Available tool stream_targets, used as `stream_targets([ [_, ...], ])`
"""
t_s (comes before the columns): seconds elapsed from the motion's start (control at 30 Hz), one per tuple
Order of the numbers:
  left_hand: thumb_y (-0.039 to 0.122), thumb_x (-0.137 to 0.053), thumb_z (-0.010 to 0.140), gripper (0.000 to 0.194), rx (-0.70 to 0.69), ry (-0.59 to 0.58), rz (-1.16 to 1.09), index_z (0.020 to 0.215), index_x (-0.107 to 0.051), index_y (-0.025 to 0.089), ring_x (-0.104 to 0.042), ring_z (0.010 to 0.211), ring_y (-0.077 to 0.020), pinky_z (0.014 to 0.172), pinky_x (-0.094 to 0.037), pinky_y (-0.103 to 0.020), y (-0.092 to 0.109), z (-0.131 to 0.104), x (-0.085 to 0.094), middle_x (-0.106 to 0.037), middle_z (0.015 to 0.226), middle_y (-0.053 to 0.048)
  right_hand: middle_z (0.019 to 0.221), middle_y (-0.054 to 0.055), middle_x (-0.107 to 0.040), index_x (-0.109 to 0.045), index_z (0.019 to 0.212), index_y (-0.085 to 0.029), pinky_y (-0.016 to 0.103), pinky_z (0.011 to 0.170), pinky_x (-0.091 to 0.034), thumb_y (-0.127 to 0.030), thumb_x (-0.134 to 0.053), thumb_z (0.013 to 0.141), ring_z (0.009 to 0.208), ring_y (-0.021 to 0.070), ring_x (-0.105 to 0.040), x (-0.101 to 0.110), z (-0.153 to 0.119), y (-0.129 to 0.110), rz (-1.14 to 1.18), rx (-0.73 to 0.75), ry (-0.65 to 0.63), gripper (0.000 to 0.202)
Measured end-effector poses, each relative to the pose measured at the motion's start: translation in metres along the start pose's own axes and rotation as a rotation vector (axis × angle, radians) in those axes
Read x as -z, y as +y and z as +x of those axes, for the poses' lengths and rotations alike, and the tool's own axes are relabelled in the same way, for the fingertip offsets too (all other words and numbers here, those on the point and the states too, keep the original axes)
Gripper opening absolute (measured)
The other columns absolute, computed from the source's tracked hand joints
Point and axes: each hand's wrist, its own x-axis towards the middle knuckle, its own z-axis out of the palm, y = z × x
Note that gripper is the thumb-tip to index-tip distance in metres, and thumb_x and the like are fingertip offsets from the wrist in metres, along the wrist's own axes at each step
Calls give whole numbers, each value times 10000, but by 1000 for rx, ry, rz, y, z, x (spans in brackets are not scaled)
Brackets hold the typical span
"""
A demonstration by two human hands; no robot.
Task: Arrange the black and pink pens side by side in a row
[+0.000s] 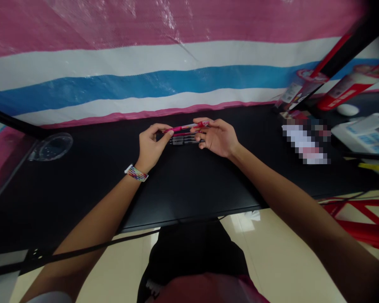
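A red pen [186, 126] is held up between my two hands, just above the black table [189, 181]. My left hand [154, 143] pinches its left end between thumb and fingers. At its right end, the thumb and index finger of my right hand [217, 135] grip the pen, with the other fingers loosely curled. Below it, several dark pens [185, 139] lie side by side on the table, their right ends partly hidden by my right fingers. Another red pen seems to lie at the top of that row.
A round clear plastic lid [55, 147] lies at the left. Two drink cups, one with a red straw [330, 57], stand at the back right. Near them are a white box [363, 134] and a white round object [348, 110]. A striped plastic sheet [145, 84] hangs behind the table.
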Motion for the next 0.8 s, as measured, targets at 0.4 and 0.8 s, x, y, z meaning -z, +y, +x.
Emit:
stream_targets([
  [0.4,354,-837,980,107,-10,-2,28,1017,-844,253,-751,959,-215,951,-606,-395,1,0,-1,-834,1018,-51,1152,115,-814,-755,1266,-236,380,726,-647,-610,-664,910,900,247,-726,1,-1,0,-16,29,11,525],
  [0.8,386,-859,976,141,-18,-5,5,1015,-850,250,-760,947,-208,936,-609,-368,-1,0,-2,-841,1008,-43,1065,96,-841,-803,1215,-227,322,591,-644,-584,-764,929,774,210,-743,6,5,0,-90,98,65,460],
])
